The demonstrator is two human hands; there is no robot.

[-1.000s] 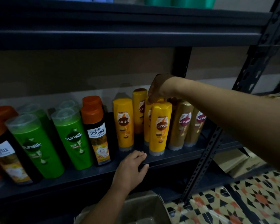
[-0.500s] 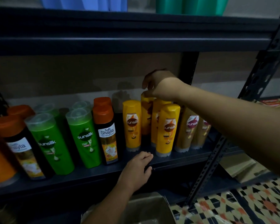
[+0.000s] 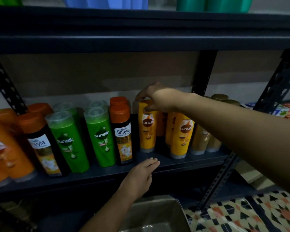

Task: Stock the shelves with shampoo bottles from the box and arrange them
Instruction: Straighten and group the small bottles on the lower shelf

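The shelf [image 3: 187, 162] carries a row of upright bottles. The right hand [image 3: 155, 97] reaches in from the right, its fingers and thumb curled over the top of a yellow shampoo bottle [image 3: 146, 129], which stands on its cap near the middle of the shelf, set back from the front edge. Just to its right a second yellow bottle [image 3: 182, 134] stands closer to the front edge, with more yellow ones behind it and tan bottles [image 3: 200, 139] beyond, toward the right post.

The left hand [image 3: 139, 178] lies flat on the front edge of the shelf, fingers straight and together, holding nothing; it sits below the gripped bottle and does not touch it.

To the left of the gripped bottle stand a black bottle with an orange cap [image 3: 123, 131], then two green bottles [image 3: 100, 136], then further orange-capped ones toward the left end. An open cardboard box [image 3: 157, 213] sits below the shelf, under the left forearm. Patterned floor tiles [image 3: 241, 215] show at lower right.
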